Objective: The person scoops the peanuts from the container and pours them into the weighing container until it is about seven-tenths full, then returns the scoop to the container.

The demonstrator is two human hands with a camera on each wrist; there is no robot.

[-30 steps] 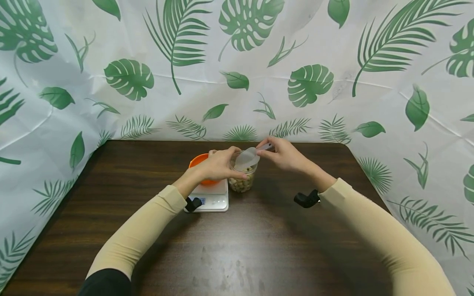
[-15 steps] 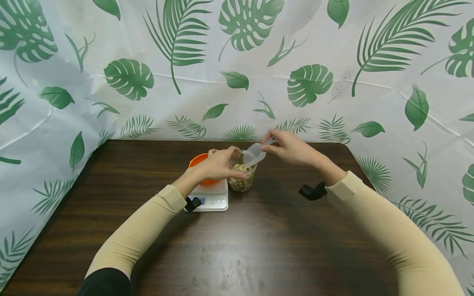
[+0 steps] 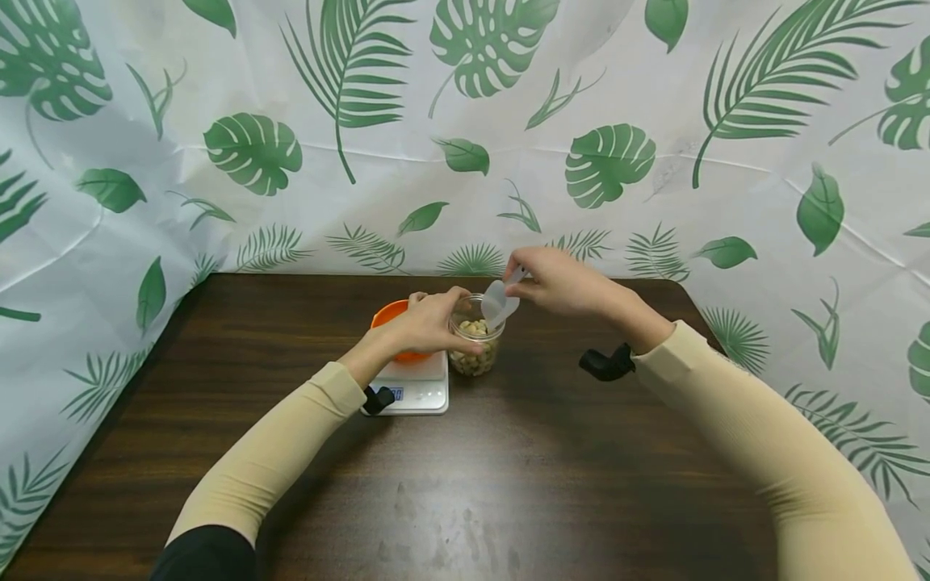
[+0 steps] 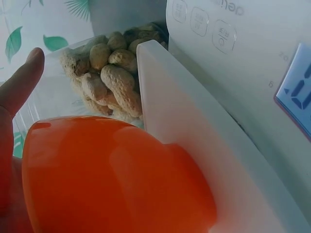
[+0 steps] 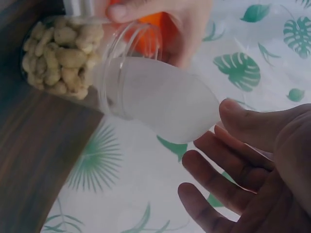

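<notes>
A clear jar (image 3: 475, 361) partly filled with peanuts in the shell (image 5: 63, 56) stands on the table. My left hand (image 3: 426, 323) holds it around the rim, thumb on the near side. With thumb and fingertips, my right hand (image 3: 558, 281) pinches a translucent white scoop (image 3: 497, 306) by its handle. The scoop's bowl tilts down into the jar's mouth, and the peanuts lie below it in the right wrist view. Just left of the jar, an orange bowl (image 4: 112, 179) sits on a white kitchen scale (image 3: 421, 397), partly hidden behind my left hand.
The dark wooden table (image 3: 465, 484) ends a little beyond the jar. Behind it hangs a white sheet (image 3: 465, 218) printed with green leaves. The scale's display (image 4: 299, 92) is lit.
My right hand has lifted slightly and moved away from me, bringing the scoop a little right and steeper at the jar's mouth. The left hand, jar and bowl have stayed put.
</notes>
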